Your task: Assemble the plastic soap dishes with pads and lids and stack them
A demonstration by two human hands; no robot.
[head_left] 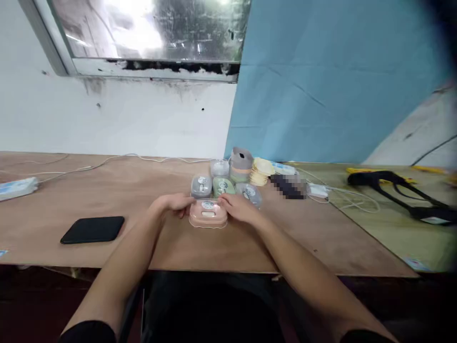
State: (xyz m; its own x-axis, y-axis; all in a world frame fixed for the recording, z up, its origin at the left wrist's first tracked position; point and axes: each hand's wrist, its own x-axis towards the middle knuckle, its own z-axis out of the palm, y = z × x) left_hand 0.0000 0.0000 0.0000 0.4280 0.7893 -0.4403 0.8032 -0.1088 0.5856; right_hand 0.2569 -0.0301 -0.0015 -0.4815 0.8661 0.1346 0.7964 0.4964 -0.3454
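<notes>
A small pink plastic box (208, 220) with a round label on its clear-edged lid rests on the table in front of me. My left hand (174, 202) has its fingers curled at the box's left rear edge. Gripping the opposite edge is my right hand (238, 208), its fingertips on the lid's right corner. Right behind the pink box are similar boxes: a grey one (201, 186), a green one (223, 186) and a bluish-grey one (250, 194), partly covered by my right hand. A pale grey box (219, 167) sits farther back.
Behind the boxes stand a grey, orange and green stack (242, 162) and a pale yellow stack (260, 172). A black phone-like slab (93, 229) lies left. White power strips (17, 187), cables and a black strapped frame (403, 197) lie farther out. A wall backs the table.
</notes>
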